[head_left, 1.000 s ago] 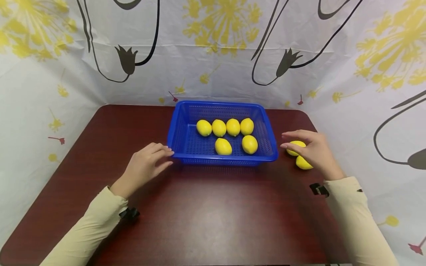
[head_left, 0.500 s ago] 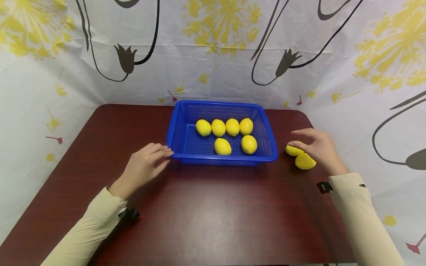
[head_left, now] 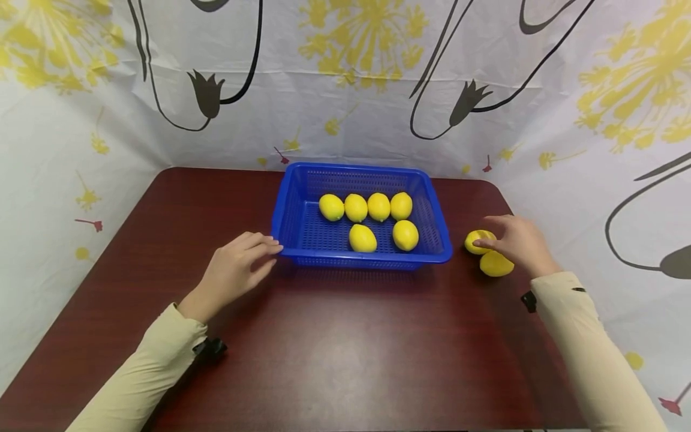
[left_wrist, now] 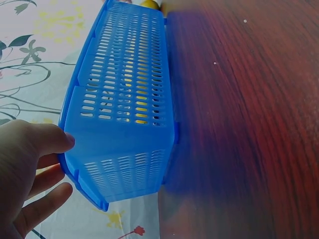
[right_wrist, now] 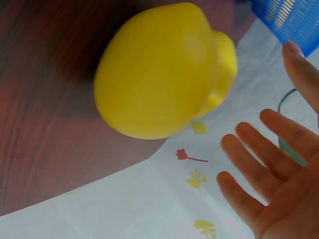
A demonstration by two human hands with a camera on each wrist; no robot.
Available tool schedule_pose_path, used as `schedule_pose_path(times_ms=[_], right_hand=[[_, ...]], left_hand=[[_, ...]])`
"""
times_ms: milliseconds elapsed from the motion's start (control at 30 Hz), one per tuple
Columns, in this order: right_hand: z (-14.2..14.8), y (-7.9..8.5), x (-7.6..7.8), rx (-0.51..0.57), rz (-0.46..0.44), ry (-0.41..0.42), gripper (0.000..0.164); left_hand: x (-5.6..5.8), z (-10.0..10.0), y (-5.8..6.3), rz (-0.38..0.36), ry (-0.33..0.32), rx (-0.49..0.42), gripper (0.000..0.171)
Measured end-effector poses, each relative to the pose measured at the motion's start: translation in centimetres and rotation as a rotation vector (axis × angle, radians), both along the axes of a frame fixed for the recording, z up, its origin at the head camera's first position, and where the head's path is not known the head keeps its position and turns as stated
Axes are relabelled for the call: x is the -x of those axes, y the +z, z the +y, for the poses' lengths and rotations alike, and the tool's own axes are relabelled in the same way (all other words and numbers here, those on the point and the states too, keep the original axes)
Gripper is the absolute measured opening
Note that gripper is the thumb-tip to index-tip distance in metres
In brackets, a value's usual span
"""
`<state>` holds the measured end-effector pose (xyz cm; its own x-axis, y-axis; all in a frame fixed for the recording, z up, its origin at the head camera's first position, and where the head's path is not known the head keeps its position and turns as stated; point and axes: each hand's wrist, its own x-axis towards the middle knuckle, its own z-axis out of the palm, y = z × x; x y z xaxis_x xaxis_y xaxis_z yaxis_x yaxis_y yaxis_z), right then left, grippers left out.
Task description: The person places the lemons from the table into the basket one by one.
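A blue plastic basket (head_left: pixel 345 257) stands on the table, with several yellow lemons (head_left: pixel 362 238) lying inside it. At its front left corner, my left hand (head_left: pixel 231 270) pinches the rim; the left wrist view shows the thumb (left_wrist: pixel 56 139) on the outer side and the other fingers beyond the edge. To the right of the basket two more lemons sit close together, a far one (head_left: pixel 473 242) and a near one (head_left: pixel 495 264). Over them hovers my right hand (head_left: pixel 519 243), its fingers spread and holding nothing. In the right wrist view the near lemon (right_wrist: pixel 154 74) partly hides the other.
The dark red-brown table (head_left: pixel 345 348) carries everything. A white patterned cloth (head_left: pixel 345 120) hangs behind it and along both sides, with the right-hand cloth (head_left: pixel 594 240) close beside my right hand.
My right hand has moved slightly right and away from the basket, staying over the two loose lemons, and more of them shows. My left hand and the basket have stayed in place.
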<state>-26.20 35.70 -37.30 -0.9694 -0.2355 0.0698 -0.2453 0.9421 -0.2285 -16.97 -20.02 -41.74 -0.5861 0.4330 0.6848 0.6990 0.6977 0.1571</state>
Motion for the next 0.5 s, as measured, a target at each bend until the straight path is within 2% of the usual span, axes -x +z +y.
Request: schedule_pose_path(times_ms=[167, 500], right_hand=[[0.3, -0.9, 0.6, -0.08, -0.067, -0.004, 0.073], [0.3, -2.1, 0.9, -0.104, -0.096, -0.022, 0.078]], left_hand=[[0.0, 0.1, 0.1, -0.005, -0.001, -0.006, 0.03], [-0.1, 0.1, 0.1, -0.028, 0.014, 0.006, 0.029]])
